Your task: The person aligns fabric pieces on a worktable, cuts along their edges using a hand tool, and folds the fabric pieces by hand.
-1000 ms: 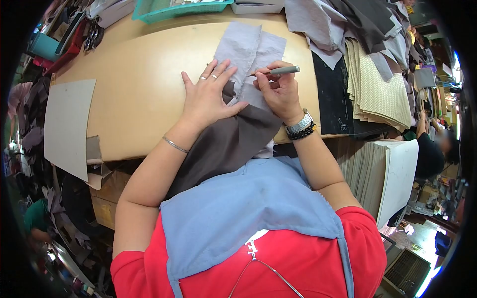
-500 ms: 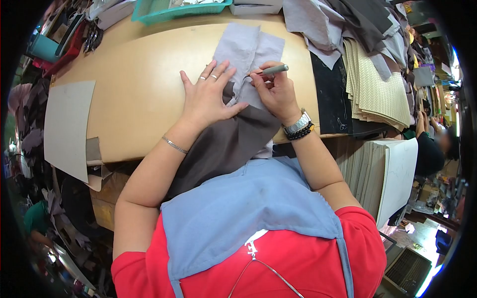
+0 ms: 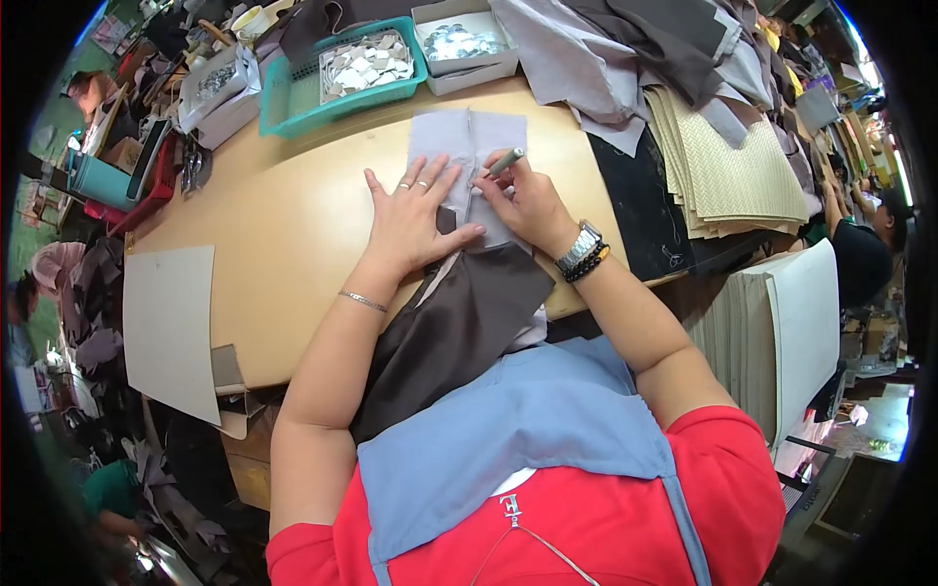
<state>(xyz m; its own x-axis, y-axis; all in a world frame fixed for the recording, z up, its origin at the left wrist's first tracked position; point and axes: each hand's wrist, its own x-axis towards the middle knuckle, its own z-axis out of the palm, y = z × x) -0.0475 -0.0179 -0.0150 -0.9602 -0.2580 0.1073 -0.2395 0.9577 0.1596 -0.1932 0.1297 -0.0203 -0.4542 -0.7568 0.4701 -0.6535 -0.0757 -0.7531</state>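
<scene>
My left hand [image 3: 415, 210] lies flat with fingers spread, pressing on a light grey piece of fabric [image 3: 500, 135]. A seam line runs lengthwise down that piece. In my right hand [image 3: 535, 207] is a grey-barrelled pen [image 3: 507, 161], its tip end low over the cloth near the seam and hidden by my fingers. Whether the tip touches the fabric I cannot tell. Dark brown fabric [image 3: 454, 317] joins the light piece and hangs over the table's front edge onto my lap. Beneath the cloth is a light wooden table [image 3: 303, 205].
A teal basket [image 3: 278, 103] and white box [image 3: 469, 68] with small pieces stand at the back. Piled fabric [image 3: 586, 59] and woven sheets [image 3: 728, 171] lie right. A grey board [image 3: 168, 322] overhangs the left edge. Another person [image 3: 865, 259] is far right.
The camera view has shifted, bringing more of the basket and white box into sight. The light fabric appears straighter. Both hands keep their hold on cloth and pen.
</scene>
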